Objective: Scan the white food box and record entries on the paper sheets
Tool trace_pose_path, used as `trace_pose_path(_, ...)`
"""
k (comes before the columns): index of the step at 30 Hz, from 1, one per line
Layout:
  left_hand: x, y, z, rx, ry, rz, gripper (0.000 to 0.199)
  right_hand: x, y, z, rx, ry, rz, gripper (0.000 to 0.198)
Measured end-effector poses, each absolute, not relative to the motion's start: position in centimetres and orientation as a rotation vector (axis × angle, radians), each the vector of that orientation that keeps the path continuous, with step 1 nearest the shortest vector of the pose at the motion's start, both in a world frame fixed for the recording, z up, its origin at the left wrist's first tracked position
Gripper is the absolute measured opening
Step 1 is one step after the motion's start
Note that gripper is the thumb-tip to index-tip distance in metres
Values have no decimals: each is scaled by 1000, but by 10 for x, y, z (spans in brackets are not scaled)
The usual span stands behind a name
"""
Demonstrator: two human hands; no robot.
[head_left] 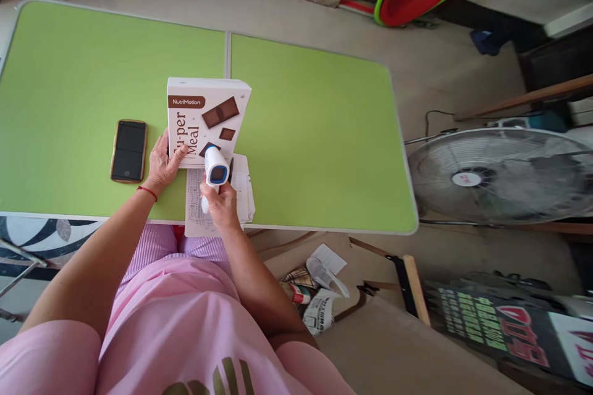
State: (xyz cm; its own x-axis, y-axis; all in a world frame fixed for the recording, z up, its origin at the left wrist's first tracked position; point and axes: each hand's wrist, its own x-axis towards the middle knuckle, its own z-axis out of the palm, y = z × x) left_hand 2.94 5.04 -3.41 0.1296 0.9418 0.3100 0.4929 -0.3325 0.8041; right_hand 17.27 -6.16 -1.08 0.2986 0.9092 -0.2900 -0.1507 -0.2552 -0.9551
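Note:
My left hand [165, 159] grips the lower left edge of a white box [213, 89] printed "NutriMotion" with pictures of chocolate pieces, its thumb lying across the front. The box is tilted up over the green table. In my right hand [222, 202] is a white and blue handheld infrared thermometer [217, 168], its small dark screen turned toward me and its front close to the box's lower part. Under both lie papers with handwriting [199, 200], reaching past the table's near edge. A dark pen-like thing beside the thermometer is mostly hidden.
A phone [129, 151] in a brown case lies left of the box on the green folding table [315, 136]. Past the table's right end stands a large fan [467, 179]. Papers and cloth [324, 271] sit below at the right, near a beige folding chair [389, 345].

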Motion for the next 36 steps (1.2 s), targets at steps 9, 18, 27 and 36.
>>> trace_pose_path(9, 29, 51, -37, 1891, 1382, 1132, 79, 171, -61, -16, -1468, -752, 1183, 30)
trace_pose_path(18, 29, 52, -36, 1878, 1373, 1143, 78, 165, -61, -19, -1471, -739, 1182, 30)
trace_pose_path(27, 29, 53, -36, 1882, 1375, 1160, 74, 171, -61, 2, -1475, -730, 1218, 29)
trace_pose_path(36, 26, 58, -45, 1926, 1399, 1162, 75, 261, -62, -18, -1916, -1174, 563, 46)
